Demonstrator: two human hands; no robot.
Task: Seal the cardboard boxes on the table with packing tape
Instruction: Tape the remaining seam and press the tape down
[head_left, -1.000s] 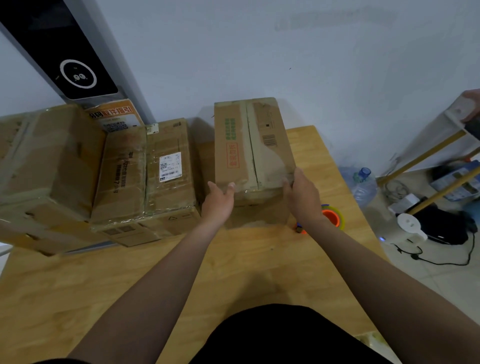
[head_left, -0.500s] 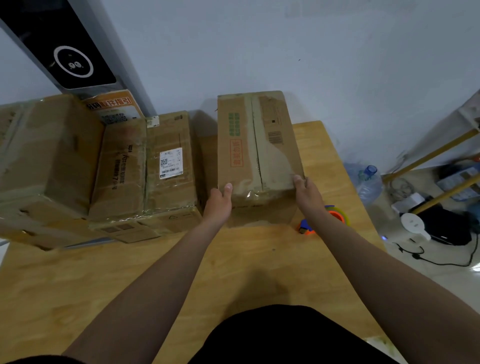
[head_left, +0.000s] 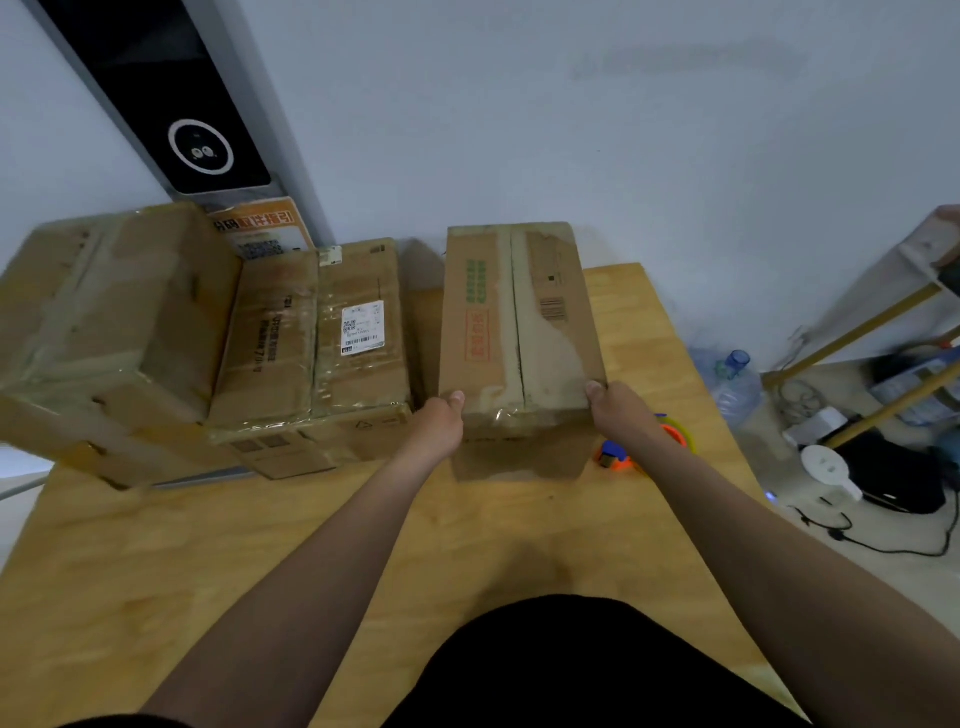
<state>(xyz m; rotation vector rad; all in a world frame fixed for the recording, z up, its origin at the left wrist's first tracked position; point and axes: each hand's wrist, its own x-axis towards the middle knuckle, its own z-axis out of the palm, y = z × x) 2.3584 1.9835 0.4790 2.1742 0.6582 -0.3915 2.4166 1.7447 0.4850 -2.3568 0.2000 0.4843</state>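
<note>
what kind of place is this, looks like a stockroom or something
Probably a small parcel-packing room, not certain: taped cardboard boxes, one bearing a shipping label, sit on a wooden table with a tape dispenser beside them.

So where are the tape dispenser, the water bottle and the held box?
tape dispenser (head_left: 616, 457): head view, blue-orange end.
water bottle (head_left: 737, 359): head view, blue cap.
held box (head_left: 498, 332): head view, top face.

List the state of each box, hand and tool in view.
Right box, flaps down, centre seam visible.
Middle box, closed, wrapped in clear tape.
Left box, closed, taped over.
Left hand, grips right box's near left corner.
Right hand, grips its near right corner.
Tape dispenser, lying on table beside right box.
Bottle, blue cap on.
</note>
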